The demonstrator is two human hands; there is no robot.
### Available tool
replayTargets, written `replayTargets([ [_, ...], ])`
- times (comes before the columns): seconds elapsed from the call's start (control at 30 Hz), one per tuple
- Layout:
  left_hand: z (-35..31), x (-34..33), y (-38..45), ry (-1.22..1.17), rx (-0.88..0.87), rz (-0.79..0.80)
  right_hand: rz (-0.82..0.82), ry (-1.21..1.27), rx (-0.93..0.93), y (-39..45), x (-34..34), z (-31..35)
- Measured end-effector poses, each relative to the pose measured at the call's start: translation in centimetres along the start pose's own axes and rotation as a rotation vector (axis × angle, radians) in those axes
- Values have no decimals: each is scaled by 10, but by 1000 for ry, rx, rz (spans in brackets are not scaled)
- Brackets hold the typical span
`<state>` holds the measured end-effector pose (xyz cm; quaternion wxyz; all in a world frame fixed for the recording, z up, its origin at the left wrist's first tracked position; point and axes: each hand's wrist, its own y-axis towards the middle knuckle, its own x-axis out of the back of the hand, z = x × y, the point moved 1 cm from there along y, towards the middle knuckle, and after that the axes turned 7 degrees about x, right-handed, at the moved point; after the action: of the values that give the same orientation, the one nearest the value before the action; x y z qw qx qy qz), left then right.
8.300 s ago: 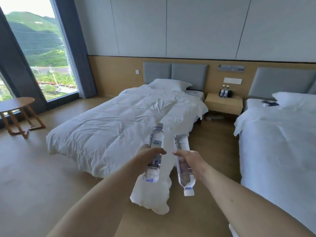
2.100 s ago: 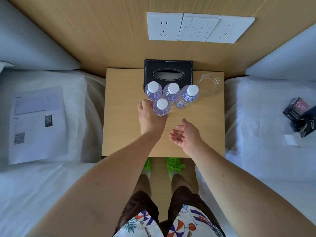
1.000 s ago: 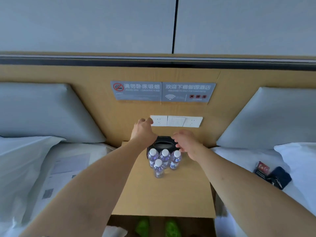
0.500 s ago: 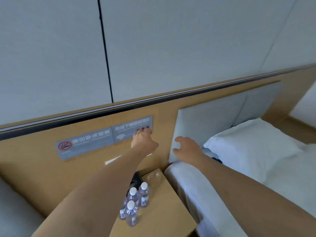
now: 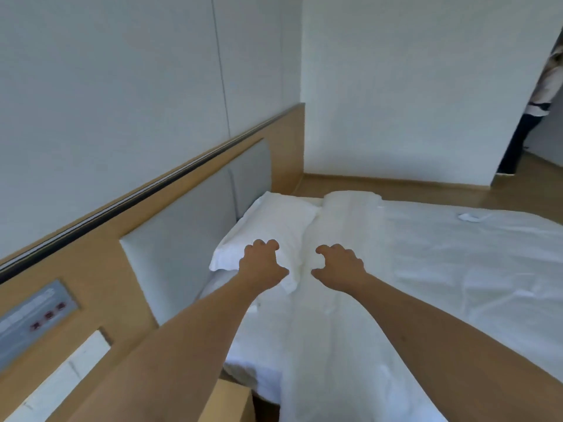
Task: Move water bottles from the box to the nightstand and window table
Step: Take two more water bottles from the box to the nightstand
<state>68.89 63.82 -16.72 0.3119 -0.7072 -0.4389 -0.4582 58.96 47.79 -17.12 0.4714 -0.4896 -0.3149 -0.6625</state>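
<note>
- Your view has swung right, away from the nightstand (image 5: 234, 403); a second ago it sat square before you with four bottles by the tissue box, and now only its near corner shows at the bottom edge; no bottle is in sight.
- Your left hand (image 5: 262, 266) and right hand (image 5: 339, 264) are both empty, fingers loosely curled and apart, held out above the bed (image 5: 426, 284); the left is over the pillow (image 5: 268, 223), touching nothing that I can see.
- That suggests the nightstand drop is finished; the bottles stand behind you to the left, out of frame.
- You likely head back to the box next, then to the window table; neither shows here.
- A person stands in the far right doorway (image 5: 536, 102); mind them as you pass.
</note>
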Motion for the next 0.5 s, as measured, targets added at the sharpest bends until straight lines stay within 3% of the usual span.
replayTargets([
  [0.5,-437,-194,-110,98,-619,168,-136,-7,-529,-221,108,-394],
])
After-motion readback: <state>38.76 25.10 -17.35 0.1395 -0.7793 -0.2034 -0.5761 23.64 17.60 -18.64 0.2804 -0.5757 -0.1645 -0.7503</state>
